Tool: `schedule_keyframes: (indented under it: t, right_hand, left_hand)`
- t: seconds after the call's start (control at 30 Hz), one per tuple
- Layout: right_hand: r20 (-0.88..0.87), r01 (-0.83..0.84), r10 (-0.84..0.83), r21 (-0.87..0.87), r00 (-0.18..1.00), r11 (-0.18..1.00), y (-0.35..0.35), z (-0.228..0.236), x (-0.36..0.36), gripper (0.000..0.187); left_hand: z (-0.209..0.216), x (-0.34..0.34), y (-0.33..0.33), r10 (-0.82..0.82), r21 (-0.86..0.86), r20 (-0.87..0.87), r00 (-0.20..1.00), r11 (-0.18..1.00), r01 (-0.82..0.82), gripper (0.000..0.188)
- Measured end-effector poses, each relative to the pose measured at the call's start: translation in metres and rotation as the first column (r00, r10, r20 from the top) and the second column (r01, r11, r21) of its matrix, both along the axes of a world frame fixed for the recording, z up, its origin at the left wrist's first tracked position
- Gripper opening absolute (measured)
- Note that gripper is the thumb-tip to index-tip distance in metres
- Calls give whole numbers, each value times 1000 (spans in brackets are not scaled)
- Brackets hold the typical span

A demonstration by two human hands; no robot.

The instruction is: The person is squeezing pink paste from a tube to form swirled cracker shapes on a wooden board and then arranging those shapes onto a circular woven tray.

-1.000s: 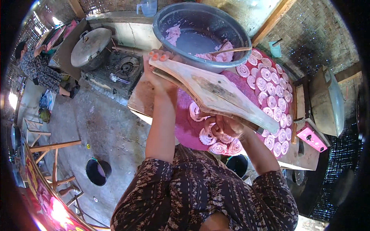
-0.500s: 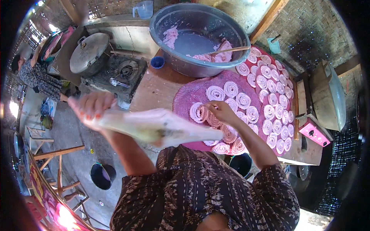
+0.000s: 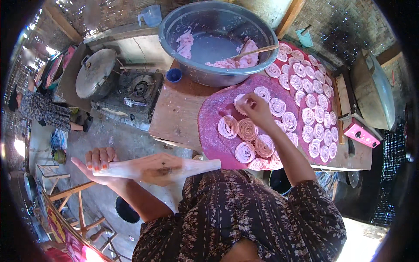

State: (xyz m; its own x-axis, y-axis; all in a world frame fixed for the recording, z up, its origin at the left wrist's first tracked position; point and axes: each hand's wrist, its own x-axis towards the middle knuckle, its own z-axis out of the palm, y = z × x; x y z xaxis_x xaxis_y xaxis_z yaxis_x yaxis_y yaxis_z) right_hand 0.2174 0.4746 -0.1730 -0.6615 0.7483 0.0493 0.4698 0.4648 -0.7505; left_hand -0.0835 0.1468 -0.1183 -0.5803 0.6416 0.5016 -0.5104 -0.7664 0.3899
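Observation:
My left hand is closed around one end of a pale two-handled tool, broad in the middle and narrow at both ends. The tool is held in front of my body, left of the table, its far end sticking out free. My right hand is over the purple round mat, fingers curled and pressed together. Its fingertips are at a pink spiral of thin strands, partly covered by the hand. More pink spirals lie around it, some in shadow. Whether the fingertips pinch anything is hidden.
A big grey basin with pink dough and a wooden stick stands at the back. A blue cup is beside it. Leftward are a stove and lidded pot. A person is at far left.
The pale tool has moved left and down with my left hand, with less blur. My right hand has shifted up and away from the spiral near the mat's left side to one farther back.

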Motion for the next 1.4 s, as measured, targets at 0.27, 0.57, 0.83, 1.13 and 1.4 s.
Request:
schedule_keyframes:
  t: [0.27, 0.57, 0.83, 1.13, 1.4]
  right_hand:
    - [-196, 57, -174, -492, 965, 869, -55, 33, 64, 23]
    - [-149, 288, -453, -590, 879, 754, -99, 22, 109, 15]
    - [-286, 87, -265, -512, 921, 855, -152, -9, 76, 19]
    - [-428, 131, -398, -530, 811, 838, -162, -48, 79, 18]
    - [-452, 260, -562, -571, 693, 779, -201, -46, 156, 15]
  left_hand:
    - [-87, -59, 46, 319, -304, 291, 902, 925, -229, 56]
    - [-195, -123, 113, 550, -573, 573, 607, 799, -183, 73]
    - [-130, -108, 131, 108, -592, -767, 633, 259, -763, 47]
    - [-125, 47, 204, -104, -230, -972, 209, 581, -780, 45]
    - [-151, 178, 196, -483, -414, -874, -56, 799, -436, 44]
